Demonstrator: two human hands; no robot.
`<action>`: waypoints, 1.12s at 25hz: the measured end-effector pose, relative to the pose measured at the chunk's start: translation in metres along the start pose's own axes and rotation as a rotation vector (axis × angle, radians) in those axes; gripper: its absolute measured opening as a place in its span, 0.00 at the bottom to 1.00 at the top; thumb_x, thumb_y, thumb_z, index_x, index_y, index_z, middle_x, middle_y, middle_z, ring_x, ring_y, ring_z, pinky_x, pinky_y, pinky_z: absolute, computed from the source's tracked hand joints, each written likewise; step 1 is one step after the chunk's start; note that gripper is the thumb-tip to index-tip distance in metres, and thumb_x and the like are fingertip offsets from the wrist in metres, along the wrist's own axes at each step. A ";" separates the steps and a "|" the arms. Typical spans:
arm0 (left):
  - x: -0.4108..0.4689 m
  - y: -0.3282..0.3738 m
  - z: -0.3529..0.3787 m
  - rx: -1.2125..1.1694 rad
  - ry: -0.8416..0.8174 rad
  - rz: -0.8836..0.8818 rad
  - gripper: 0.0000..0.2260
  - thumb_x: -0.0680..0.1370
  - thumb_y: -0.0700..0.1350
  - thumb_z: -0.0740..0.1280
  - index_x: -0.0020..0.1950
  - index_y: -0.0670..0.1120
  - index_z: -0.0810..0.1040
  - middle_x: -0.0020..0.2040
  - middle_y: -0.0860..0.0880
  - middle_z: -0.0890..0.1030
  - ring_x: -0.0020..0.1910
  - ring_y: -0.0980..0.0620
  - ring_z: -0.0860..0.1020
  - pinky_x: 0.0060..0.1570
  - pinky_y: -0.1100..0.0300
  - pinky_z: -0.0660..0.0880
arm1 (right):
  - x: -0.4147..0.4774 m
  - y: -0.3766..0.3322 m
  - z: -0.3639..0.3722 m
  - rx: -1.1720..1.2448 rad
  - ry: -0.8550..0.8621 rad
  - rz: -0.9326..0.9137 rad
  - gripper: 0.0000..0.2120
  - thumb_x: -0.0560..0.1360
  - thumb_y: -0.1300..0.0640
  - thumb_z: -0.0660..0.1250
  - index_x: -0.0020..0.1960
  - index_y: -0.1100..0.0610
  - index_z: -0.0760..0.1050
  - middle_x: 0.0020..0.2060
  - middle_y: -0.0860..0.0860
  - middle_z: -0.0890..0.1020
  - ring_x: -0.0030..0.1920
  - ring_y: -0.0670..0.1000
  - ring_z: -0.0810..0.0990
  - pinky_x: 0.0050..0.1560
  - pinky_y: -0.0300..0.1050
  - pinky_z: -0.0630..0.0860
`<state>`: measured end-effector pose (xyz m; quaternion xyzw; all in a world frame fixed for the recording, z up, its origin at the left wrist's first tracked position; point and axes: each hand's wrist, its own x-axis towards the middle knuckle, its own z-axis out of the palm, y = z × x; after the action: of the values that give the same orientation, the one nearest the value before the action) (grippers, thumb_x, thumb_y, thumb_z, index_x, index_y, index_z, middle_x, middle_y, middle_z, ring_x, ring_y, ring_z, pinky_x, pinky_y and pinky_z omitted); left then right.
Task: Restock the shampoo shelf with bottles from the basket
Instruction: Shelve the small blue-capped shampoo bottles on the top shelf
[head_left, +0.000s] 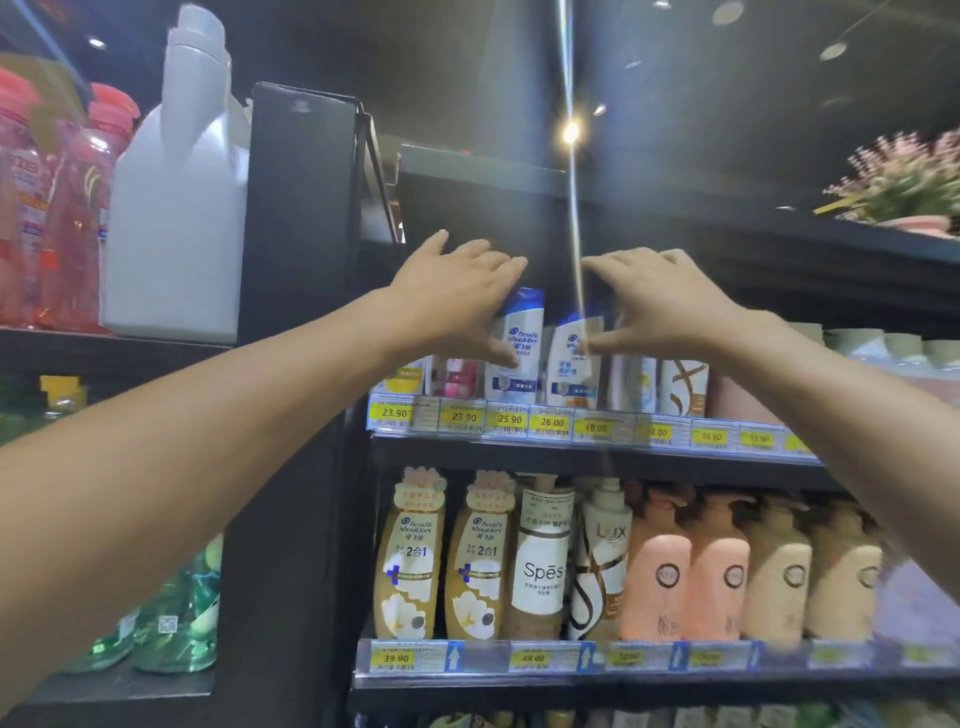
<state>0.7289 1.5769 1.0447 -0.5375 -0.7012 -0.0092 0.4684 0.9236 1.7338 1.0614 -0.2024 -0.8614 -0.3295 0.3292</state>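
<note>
White and blue, the bottle (521, 340) stands on the top shelf (467, 442). The left hand (457, 296) holds it, with fingers bent over its cap and the thumb on its front. Just right of that grip stands a second bottle (571, 364) of the same kind. The right hand (670, 306) hangs loose over it with fingers nearly straight, holding nothing; only its thumb seems to touch that bottle. Under the grip runs a row of yellow price tags (506, 420). The basket is not in view. I think this is the putting-in step: the bottle is being set in its row. Next, the left hand should let go gently so the bottle does not tip, with both bottles facing front. Then a hand must reach down for another.
</note>
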 end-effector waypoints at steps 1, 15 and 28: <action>0.003 0.005 0.003 0.013 -0.012 0.004 0.53 0.71 0.76 0.67 0.85 0.47 0.53 0.82 0.50 0.64 0.82 0.47 0.59 0.80 0.35 0.54 | -0.004 0.002 0.005 -0.020 -0.042 -0.010 0.45 0.68 0.28 0.71 0.78 0.49 0.64 0.71 0.47 0.74 0.72 0.52 0.70 0.71 0.56 0.65; 0.016 0.018 0.022 0.031 -0.020 -0.016 0.45 0.67 0.71 0.75 0.75 0.47 0.67 0.71 0.49 0.77 0.73 0.46 0.73 0.76 0.30 0.56 | 0.001 0.005 0.049 0.002 -0.018 -0.051 0.52 0.66 0.28 0.74 0.80 0.50 0.58 0.75 0.49 0.72 0.76 0.53 0.67 0.77 0.61 0.55; 0.024 0.017 0.033 -0.001 -0.026 -0.032 0.48 0.63 0.73 0.76 0.74 0.48 0.67 0.69 0.49 0.79 0.72 0.45 0.75 0.76 0.28 0.54 | 0.004 -0.004 0.051 -0.070 -0.057 -0.045 0.63 0.58 0.21 0.72 0.80 0.56 0.56 0.74 0.52 0.72 0.76 0.55 0.66 0.79 0.66 0.48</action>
<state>0.7210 1.6188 1.0333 -0.5266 -0.7155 -0.0100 0.4589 0.8963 1.7678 1.0339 -0.2034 -0.8628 -0.3608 0.2897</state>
